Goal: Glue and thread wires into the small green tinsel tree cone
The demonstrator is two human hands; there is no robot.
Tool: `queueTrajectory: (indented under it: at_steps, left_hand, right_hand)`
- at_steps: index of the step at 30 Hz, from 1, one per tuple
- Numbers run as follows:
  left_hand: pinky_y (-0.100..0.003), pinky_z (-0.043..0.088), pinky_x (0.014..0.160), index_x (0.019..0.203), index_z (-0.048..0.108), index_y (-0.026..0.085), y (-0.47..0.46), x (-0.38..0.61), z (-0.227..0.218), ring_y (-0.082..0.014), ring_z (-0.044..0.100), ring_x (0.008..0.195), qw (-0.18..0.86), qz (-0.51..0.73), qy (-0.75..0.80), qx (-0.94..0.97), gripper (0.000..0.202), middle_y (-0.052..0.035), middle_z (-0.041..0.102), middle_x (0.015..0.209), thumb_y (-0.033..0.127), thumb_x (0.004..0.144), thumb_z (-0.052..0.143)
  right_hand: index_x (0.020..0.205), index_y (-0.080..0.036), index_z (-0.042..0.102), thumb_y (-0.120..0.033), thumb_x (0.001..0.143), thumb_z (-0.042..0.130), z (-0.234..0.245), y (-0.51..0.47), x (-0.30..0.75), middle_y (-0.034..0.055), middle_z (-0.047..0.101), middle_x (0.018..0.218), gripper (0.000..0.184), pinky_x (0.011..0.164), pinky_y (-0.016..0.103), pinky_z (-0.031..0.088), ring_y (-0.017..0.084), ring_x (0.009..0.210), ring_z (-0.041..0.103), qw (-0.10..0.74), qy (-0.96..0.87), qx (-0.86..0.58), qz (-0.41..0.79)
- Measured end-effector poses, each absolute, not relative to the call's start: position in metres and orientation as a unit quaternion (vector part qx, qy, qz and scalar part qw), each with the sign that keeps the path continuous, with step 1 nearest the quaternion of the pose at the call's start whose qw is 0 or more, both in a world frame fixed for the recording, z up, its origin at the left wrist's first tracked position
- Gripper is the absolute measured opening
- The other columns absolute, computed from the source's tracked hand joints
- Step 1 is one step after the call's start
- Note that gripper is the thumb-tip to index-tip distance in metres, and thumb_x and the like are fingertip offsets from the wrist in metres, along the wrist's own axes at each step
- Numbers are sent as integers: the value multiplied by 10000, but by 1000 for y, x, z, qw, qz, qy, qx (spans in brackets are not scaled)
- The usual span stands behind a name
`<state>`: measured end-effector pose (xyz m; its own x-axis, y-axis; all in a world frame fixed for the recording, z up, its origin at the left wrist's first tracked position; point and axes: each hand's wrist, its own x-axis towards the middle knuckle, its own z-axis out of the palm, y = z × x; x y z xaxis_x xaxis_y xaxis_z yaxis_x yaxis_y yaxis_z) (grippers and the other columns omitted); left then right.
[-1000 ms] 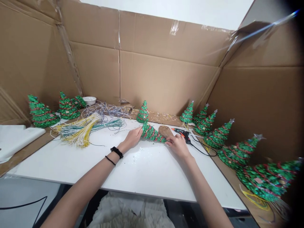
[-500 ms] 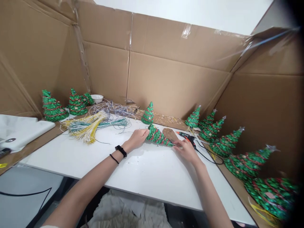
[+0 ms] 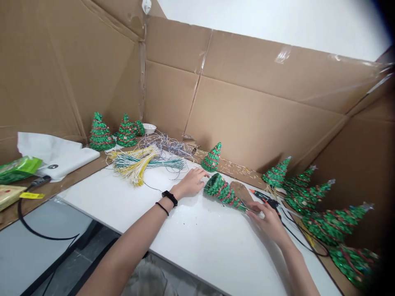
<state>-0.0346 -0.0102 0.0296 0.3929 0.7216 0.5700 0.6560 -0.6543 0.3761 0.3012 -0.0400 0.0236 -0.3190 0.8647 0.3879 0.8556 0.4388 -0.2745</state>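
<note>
A small green Christmas tree (image 3: 225,191) with red garland lies on its side over the white board, its hollow base towards my left hand and its tip towards my right. My right hand (image 3: 268,218) pinches the tree at its narrow tip, where a thin pale strand shows by the fingers. Beside the base, my left hand (image 3: 193,183) has its fingers stretched out and apart, close to the rim; whether a fingertip touches it I cannot tell. Just behind lies a brown patch of cardboard (image 3: 240,190), and a glue gun (image 3: 268,200) with an orange nozzle rests past it.
Several finished-looking trees with silver stars (image 3: 335,222) line the right edge. One tree (image 3: 212,158) stands at the back, others (image 3: 101,133) at far left by a white bowl (image 3: 149,128). Bundled yellow, white and green wires (image 3: 138,162) lie left. Cardboard walls (image 3: 262,98) enclose the board.
The view has swung left. My left hand has let go of the tree's base and opened its fingers, while my right hand stays at the tip. The hollow base shows more now.
</note>
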Motion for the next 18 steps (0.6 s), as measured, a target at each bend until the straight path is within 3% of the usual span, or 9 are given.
queueTrajectory:
  at_steps: [3,7,13,18]
  left_hand:
    - [-354,373,935,1125,516,195,-9,-34,28,-211,460,1108,34,354,415,837,377,-67,565,1156,98,771,429]
    - [-362,362,945,1133,511,183,-4,-32,21,-205,493,1053,38,350,431,831,317,-71,601,1094,126,872,341]
    - [-343,414,863,1092,557,177,-2,-30,16,-222,556,955,41,349,454,819,318,-87,645,936,197,940,278]
    - [-325,442,735,1204,512,187,-5,-29,16,-233,609,852,67,313,465,825,345,-78,675,885,177,899,352]
  right_hand:
    - [888,-233,672,-604,772,500,23,-37,315,83,670,782,424,704,368,488,246,764,623,240,-810,-535,4]
    - [770,-228,661,-597,808,451,25,-38,309,86,665,723,426,700,368,480,240,725,612,235,-818,-524,15]
    - [844,-211,666,-562,820,456,24,-41,293,105,677,800,409,734,383,480,244,762,611,246,-815,-524,26]
    - [867,-231,685,-602,781,485,22,-37,312,103,685,829,430,727,398,481,268,799,615,251,-801,-543,3]
